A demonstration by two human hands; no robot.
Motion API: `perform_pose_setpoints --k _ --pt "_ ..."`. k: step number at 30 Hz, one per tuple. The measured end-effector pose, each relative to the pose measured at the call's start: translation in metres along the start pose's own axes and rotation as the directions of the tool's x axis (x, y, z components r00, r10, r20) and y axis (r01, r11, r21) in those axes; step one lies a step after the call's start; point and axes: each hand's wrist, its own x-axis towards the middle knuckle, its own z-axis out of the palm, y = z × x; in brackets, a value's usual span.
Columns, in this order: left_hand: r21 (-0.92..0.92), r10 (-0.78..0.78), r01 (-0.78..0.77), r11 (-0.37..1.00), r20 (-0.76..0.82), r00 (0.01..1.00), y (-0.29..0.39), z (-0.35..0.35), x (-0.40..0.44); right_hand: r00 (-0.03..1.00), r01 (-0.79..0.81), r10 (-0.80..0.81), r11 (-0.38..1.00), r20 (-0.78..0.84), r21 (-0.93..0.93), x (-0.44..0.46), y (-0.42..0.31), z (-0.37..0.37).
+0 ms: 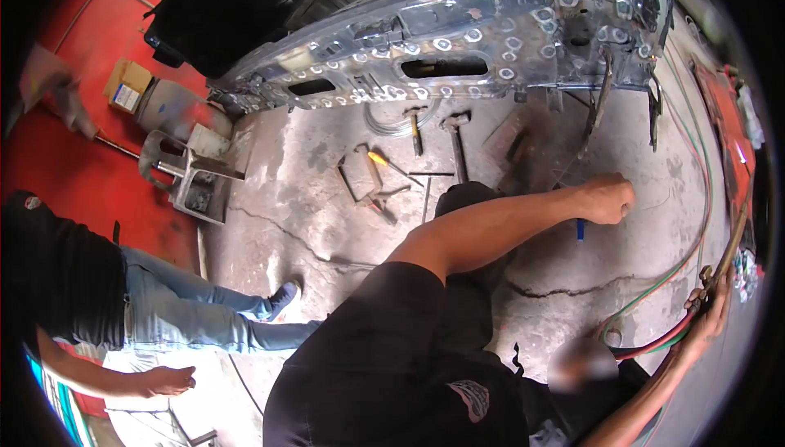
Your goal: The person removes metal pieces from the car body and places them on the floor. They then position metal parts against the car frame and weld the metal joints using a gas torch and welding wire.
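My left hand (607, 198) is stretched out over the concrete floor with its fingers curled into a fist. Whatever lies in it, if anything, is hidden. A small blue piece (580, 229) shows just below that wrist. Over at the right edge, my right hand (713, 313) is wrapped round a brass gas torch (730, 251), with red and green hoses (654, 350) trailing from its rear. Beyond my left hand stands a bare-metal vehicle body panel (507, 46) with many ground weld spots and two oblong openings.
Hammers (456, 132), a yellow-handled screwdriver (384, 162) and a wire coil (401, 126) lie on the cracked floor. A metal bracket (196, 181) stands left. A co-worker in jeans (188, 304) is at the left. Hoses (705, 202) run along the right.
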Motion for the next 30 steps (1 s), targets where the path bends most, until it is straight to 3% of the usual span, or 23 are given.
perform_pose_setpoints --k 10,22,25,30 --pt "-0.067 -0.089 0.086 0.994 -0.047 0.995 0.026 -0.013 -0.004 1.000 -0.015 0.015 1.000 0.021 -0.015 0.007 0.006 -0.007" --pt "-0.166 -0.031 0.022 0.986 -0.052 0.998 0.012 -0.005 -0.002 1.000 0.026 -0.026 1.000 0.016 0.008 0.010 0.013 -0.005" --pt "-0.097 0.006 -0.008 0.995 -0.028 1.000 0.016 -0.009 -0.005 1.000 0.028 -0.028 1.000 0.011 0.002 0.010 0.012 -0.005" --pt "-0.164 -0.043 0.053 0.985 0.064 0.997 0.021 -0.015 -0.006 1.000 -0.011 0.011 1.000 0.027 0.012 0.009 0.009 -0.006"
